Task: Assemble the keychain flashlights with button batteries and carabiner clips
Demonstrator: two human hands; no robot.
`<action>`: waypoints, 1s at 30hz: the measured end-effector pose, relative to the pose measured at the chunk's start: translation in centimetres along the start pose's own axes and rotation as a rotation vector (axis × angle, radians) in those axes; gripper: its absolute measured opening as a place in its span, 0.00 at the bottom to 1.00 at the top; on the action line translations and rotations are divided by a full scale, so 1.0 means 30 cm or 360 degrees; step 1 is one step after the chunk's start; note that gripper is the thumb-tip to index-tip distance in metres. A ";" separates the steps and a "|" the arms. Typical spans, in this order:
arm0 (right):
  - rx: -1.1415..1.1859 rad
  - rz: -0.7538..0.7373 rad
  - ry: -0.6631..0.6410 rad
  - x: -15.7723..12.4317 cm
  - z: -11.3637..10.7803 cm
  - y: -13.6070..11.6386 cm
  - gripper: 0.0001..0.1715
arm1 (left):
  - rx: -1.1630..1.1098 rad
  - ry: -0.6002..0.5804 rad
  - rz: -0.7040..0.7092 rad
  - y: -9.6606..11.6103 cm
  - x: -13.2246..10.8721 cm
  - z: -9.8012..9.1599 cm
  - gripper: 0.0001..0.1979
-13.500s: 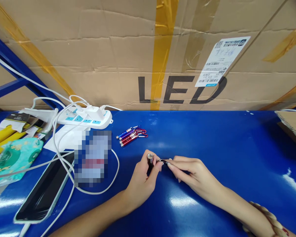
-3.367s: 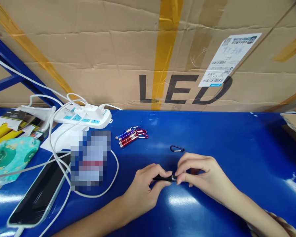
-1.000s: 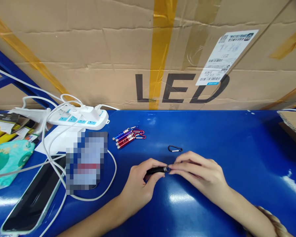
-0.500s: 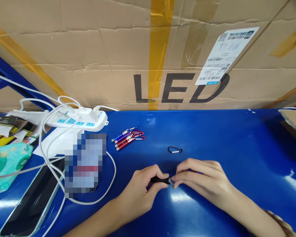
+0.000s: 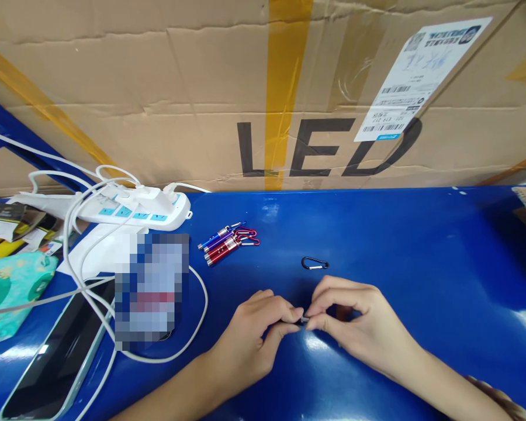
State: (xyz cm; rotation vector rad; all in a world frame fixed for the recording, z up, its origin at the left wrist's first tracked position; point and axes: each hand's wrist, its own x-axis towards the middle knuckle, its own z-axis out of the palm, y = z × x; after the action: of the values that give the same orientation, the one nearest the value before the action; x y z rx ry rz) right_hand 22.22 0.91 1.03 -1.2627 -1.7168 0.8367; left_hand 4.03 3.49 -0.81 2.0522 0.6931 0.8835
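Observation:
My left hand [image 5: 260, 330] is closed around a small black keychain flashlight [image 5: 290, 321], whose body is mostly hidden by the fingers. At its right end, the thumb and index finger of my right hand [image 5: 355, 316] pinch a tiny silvery tip [image 5: 304, 320]. Just beyond the hands lies a loose black carabiner [image 5: 314, 263] with a silver gate. Farther left is a small group of slim metal keychain flashlights: a blue one [image 5: 213, 238], a purple one [image 5: 219, 240] and a red one [image 5: 221, 251], with carabiners at their right ends.
On the left stand a white power strip [image 5: 169, 217] and its looping cables [image 5: 207, 298]. Two phones lie there, a dark one [image 5: 52, 356] and another blurred out [image 5: 153, 292], near a teal packet [image 5: 15, 292]. A large cardboard box [image 5: 201, 88] walls off the blue table's [image 5: 421, 245] back.
The view has shifted slightly. My left fingers now cover more of the black flashlight. My right hand has turned a little, its fingers more bent, still pinching at the flashlight's end.

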 end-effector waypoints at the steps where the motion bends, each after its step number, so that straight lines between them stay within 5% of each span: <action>1: 0.0060 0.0109 -0.0017 0.000 0.002 -0.005 0.11 | 0.0009 0.0006 0.0020 0.001 -0.001 0.000 0.10; 6: 0.0478 0.0791 -0.0241 0.006 0.002 -0.017 0.15 | -0.0005 -0.0005 0.0031 0.004 -0.001 -0.002 0.07; 10: 0.0528 0.0911 -0.0247 0.016 0.001 -0.014 0.15 | -0.0007 -0.0020 0.0021 0.004 0.005 -0.007 0.12; 14: 0.0364 0.0783 -0.0153 0.019 0.002 -0.009 0.11 | 0.0009 0.0009 -0.0071 0.006 0.008 -0.006 0.10; 22: -0.0067 0.0152 0.0086 0.020 -0.017 0.000 0.12 | -0.0095 0.0028 -0.0362 0.017 0.015 0.001 0.10; 30: -0.0261 -0.0305 0.0123 0.003 -0.033 0.011 0.06 | -0.0265 0.0016 -0.0537 0.035 0.020 -0.008 0.08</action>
State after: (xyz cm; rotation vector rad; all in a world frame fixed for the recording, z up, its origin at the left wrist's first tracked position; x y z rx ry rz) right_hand 23.23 1.12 1.20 -1.1974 -1.8394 0.5383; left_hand 4.39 3.46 0.36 1.7204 0.9078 0.7293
